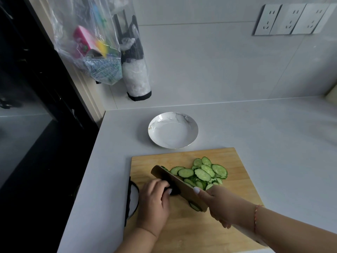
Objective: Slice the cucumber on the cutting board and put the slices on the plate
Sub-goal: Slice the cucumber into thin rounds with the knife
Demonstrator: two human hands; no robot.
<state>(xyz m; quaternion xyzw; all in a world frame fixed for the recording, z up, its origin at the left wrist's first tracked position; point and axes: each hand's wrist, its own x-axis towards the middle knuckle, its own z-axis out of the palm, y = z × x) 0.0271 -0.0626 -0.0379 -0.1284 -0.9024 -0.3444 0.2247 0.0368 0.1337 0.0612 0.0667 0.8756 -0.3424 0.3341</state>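
Note:
A wooden cutting board (228,227) lies on the counter near me. On it, a heap of several green cucumber slices (202,172) spreads to the right of the knife blade (175,179). My right hand (220,205) grips the knife, index finger laid along the blade's spine. My left hand (155,201) curls round the dark cucumber stub (173,190), pressed against the blade's left side. One more slice (195,206) lies under the blade near my right hand. The white marbled plate (189,123) sits behind the board and holds nothing.
The grey counter (273,128) ends at a left edge beside a black appliance (27,88). Plastic bags (94,52) hang on the wall at the back left. Wall sockets (290,19) are at the upper right. A black-rimmed object (134,198) pokes out left of the board.

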